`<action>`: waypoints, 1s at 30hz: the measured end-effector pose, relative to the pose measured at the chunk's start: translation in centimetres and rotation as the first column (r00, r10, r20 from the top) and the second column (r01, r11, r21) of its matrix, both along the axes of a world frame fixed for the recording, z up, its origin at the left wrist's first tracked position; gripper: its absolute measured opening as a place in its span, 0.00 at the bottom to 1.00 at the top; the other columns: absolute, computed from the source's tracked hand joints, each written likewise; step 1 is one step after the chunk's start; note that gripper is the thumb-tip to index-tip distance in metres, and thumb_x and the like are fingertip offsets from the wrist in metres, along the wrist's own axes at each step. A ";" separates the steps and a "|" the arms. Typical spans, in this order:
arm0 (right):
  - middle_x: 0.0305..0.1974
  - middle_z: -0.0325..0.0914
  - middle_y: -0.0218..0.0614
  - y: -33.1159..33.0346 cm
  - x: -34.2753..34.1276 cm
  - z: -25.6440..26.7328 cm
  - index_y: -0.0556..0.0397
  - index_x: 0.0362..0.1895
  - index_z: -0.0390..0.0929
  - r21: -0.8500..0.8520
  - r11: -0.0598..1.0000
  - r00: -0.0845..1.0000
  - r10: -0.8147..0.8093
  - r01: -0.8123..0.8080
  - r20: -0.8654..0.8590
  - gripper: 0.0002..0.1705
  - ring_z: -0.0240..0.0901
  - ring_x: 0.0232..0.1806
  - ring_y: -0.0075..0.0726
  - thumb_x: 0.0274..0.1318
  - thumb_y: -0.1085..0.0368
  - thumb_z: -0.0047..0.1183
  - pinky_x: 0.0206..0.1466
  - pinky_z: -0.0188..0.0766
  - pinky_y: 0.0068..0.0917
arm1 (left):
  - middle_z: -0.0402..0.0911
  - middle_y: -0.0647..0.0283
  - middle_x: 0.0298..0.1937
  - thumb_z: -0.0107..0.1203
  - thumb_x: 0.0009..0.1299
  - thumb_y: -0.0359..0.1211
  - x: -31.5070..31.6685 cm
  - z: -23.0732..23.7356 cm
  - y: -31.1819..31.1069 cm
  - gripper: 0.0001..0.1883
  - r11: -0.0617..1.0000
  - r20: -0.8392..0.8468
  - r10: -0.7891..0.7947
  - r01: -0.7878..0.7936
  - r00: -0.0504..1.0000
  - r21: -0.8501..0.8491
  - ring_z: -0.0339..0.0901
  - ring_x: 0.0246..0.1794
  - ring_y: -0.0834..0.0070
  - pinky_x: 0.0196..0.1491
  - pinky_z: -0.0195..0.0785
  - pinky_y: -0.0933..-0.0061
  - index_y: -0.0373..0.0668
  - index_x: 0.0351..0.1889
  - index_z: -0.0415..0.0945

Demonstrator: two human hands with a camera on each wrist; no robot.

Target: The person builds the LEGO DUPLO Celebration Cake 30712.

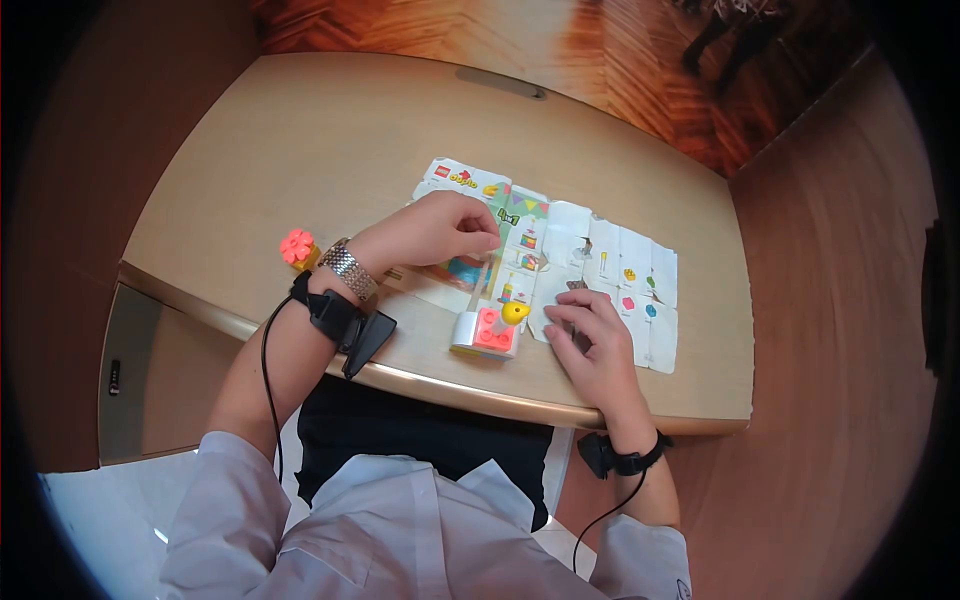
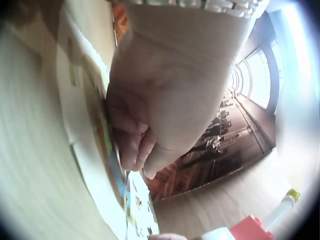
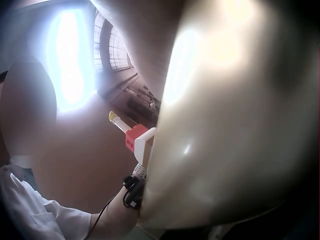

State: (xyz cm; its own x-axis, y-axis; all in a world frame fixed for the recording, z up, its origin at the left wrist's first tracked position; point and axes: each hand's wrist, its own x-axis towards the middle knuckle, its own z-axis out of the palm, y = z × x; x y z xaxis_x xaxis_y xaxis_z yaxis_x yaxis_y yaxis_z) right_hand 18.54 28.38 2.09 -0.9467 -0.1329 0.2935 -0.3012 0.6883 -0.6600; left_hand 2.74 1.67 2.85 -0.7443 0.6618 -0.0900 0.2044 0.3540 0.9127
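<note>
A creased, unfolded Duplo instruction sheet point(image 1: 655, 335) is spread on the table. My left hand point(image 1: 440, 230) is over its left half, fingers curled and thumb against them, pinching a raised fold of the sheet; in the left wrist view the fingertips point(image 2: 131, 162) meet at that ridge. Relaxed and slightly bent, my right hand point(image 1: 597, 350) rests on the sheet's lower middle. Between the hands, close to the table's front edge, stands a small brick build point(image 1: 490, 335): white base, coral studded brick, and a white candle with a yellow top point(image 1: 515, 312). It also shows in both wrist views.
A coral flower brick point(image 1: 298, 246) on a yellow block sits left of my left wrist. The table point(image 1: 300, 130) has a rounded front edge close to my body. Wood-coloured panels point(image 1: 840, 250) rise around it. Cables run from both wrist cameras.
</note>
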 end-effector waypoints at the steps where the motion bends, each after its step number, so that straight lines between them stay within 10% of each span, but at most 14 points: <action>1: 0.54 0.83 0.42 0.0 0.0 -0.1 0.57 0.48 0.90 -0.001 1.000 1.000 -0.002 0.002 0.006 0.12 0.83 0.54 0.47 0.60 0.69 0.70 0.55 0.82 0.36 | 0.90 0.60 0.41 0.65 0.79 0.37 -0.3 -0.5 -0.1 0.14 0.997 0.031 0.015 -0.017 0.999 0.080 0.85 0.40 0.79 0.48 0.81 0.73 0.34 0.50 0.87; 11: 0.49 0.85 0.40 -0.3 0.3 0.5 0.57 0.47 0.90 -0.052 0.998 0.999 -0.037 0.037 0.012 0.10 0.85 0.44 0.40 0.62 0.74 0.67 0.47 0.83 0.31 | 0.90 0.62 0.42 0.65 0.78 0.35 -0.9 -2.0 -0.4 0.12 0.987 0.021 0.043 -0.046 0.999 0.153 0.84 0.41 0.81 0.48 0.81 0.73 0.34 0.51 0.87; 17: 0.43 0.87 0.43 1.5 5.3 0.2 0.61 0.46 0.88 -0.100 0.990 0.955 -0.119 0.095 -0.270 0.08 0.84 0.39 0.34 0.63 0.79 0.64 0.42 0.80 0.25 | 0.87 0.67 0.44 0.63 0.81 0.34 -0.7 -1.3 -0.7 0.11 0.995 -0.042 0.004 0.000 0.999 0.095 0.84 0.43 0.83 0.45 0.85 0.75 0.36 0.52 0.84; 22: 0.40 0.86 0.40 3.7 14.5 -3.7 0.59 0.45 0.88 -0.174 0.893 0.907 -0.422 0.415 0.000 0.08 0.83 0.38 0.34 0.64 0.79 0.62 0.44 0.79 0.28 | 0.87 0.67 0.44 0.62 0.80 0.37 0.3 0.1 -0.7 0.13 0.998 0.021 0.036 -0.037 0.999 0.057 0.86 0.43 0.82 0.39 0.85 0.75 0.38 0.53 0.84; 30: 0.38 0.84 0.42 1.1 26.1 -9.2 0.58 0.44 0.82 -0.043 0.854 0.793 -0.462 0.519 0.398 0.06 0.86 0.40 0.40 0.63 0.74 0.62 0.45 0.82 0.33 | 0.92 0.58 0.41 0.66 0.75 0.35 0.1 -0.9 -0.4 0.12 0.995 -0.069 0.055 -0.048 0.996 0.092 0.89 0.39 0.73 0.47 0.82 0.72 0.35 0.48 0.88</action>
State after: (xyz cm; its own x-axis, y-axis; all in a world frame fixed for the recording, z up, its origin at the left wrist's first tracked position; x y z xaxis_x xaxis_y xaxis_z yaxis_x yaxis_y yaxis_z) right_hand 44.69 29.45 -7.15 -0.9134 0.3941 -0.1021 0.3295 0.5683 -0.7540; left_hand 2.85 1.29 1.91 -0.7800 0.6254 0.0228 0.2535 0.2824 0.9252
